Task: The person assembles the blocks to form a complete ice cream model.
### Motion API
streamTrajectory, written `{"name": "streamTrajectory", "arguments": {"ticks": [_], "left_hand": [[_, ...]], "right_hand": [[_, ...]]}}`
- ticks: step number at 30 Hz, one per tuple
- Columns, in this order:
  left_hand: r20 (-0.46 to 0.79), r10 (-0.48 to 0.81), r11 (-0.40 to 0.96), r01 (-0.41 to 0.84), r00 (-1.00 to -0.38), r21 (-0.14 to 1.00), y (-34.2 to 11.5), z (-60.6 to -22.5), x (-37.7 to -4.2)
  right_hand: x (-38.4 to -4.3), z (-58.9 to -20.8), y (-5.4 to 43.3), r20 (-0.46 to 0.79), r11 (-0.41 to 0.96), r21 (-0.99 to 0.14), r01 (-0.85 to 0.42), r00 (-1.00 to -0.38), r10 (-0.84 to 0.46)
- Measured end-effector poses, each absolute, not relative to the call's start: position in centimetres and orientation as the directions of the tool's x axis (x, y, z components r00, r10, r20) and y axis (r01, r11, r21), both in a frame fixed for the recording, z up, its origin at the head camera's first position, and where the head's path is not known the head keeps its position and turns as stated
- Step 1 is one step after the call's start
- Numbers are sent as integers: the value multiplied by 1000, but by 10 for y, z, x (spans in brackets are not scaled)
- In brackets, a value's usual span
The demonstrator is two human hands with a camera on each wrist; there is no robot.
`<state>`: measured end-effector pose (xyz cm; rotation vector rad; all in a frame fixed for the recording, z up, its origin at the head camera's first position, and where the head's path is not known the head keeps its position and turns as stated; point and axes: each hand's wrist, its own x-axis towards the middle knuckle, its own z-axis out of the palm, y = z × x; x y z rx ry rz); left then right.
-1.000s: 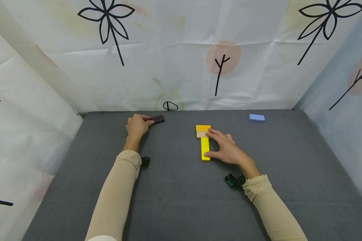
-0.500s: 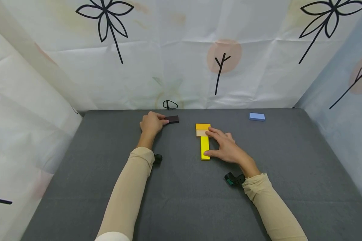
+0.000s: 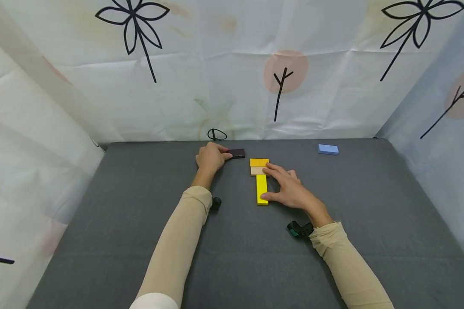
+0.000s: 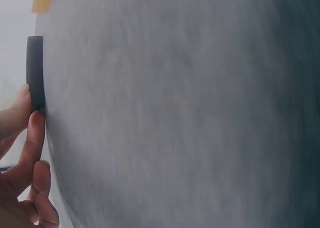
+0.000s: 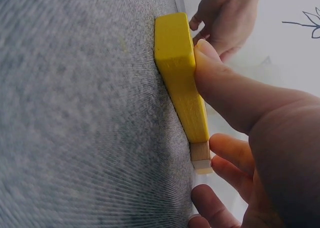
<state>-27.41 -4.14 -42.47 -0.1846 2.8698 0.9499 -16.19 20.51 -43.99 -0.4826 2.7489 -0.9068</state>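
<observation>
Between thumb and fingertips, my left hand (image 3: 210, 159) pinches one end of a dark, near-black rectangular block (image 3: 237, 153) near the table's far edge. Its free end points right, toward three joined blocks. An orange-yellow block (image 3: 259, 162) lies crosswise at the back, with a plain wooden block (image 3: 257, 171) against its front. A bright yellow block (image 3: 261, 188) extends from there toward me, lengthwise. My right hand (image 3: 291, 189) rests on this group: the thumb touches the yellow block's near end, and outstretched fingertips reach the wooden block's right end.
A blue block (image 3: 328, 149) lies alone at the back right of the dark grey table (image 3: 247, 257). White printed cloth (image 3: 216, 77) rises behind the table and along both sides.
My left hand has carried the dark block rightward along the back, closer to the joined blocks, and the block has turned more level. The right hand stays in place on them.
</observation>
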Motion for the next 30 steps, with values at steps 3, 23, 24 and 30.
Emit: {"name": "streamTrajectory", "arguments": {"ticks": [3, 23, 24, 30], "left_hand": [[-151, -73, 800, -148, -986, 582, -34, -426, -275], [-176, -31, 779, -134, -984, 612, 0, -429, -272], [-175, -32, 782, -134, -984, 609, 1, -430, -272], [-156, -31, 797, -119, -987, 592, 10, -431, -273]], "right_hand": [[-163, -440, 204, -91, 759, -605, -242, -925, -368], [-162, -441, 204, -105, 763, -606, -224, -929, -356], [-162, -441, 204, -105, 762, -608, -225, -928, -357], [-162, -440, 204, -98, 754, -616, -228, -928, -360]]}}
